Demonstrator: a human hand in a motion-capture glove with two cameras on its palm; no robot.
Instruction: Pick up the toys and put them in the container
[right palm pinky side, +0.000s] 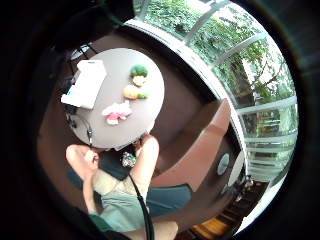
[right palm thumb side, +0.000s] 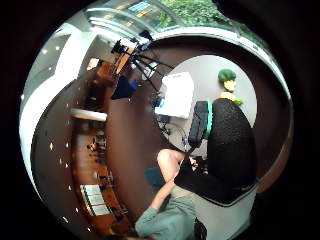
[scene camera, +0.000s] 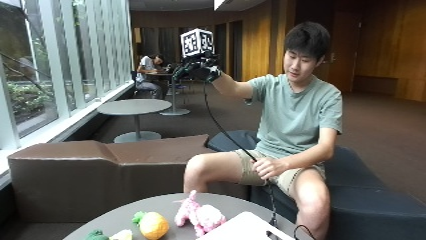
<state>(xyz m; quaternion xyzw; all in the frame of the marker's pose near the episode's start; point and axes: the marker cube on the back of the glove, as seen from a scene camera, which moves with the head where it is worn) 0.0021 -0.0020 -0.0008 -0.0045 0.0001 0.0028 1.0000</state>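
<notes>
Brown sofa (scene camera: 100, 175) stood behind round desk (scene camera: 126, 215) | white container (right palm pinky side: 85, 82) at desk edge | pink toy (scene camera: 198, 216), orange toy (scene camera: 154, 225), green toy (right palm pinky side: 139, 70) lay on desk beside it | gloved right hand (scene camera: 198, 70) raised well above, fingers' state could not be told.

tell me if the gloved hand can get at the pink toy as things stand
Probably yes, after a long drop. The gloved hand is raised high, holding nothing, and the pink toy lies uncovered on the table, apart from the orange toy.

Pink-and-white plush toy (scene camera: 199, 216); orange fruit toy (scene camera: 154, 225); white container (right palm pinky side: 85, 83); grey table (right palm pinky side: 150, 107).
</notes>
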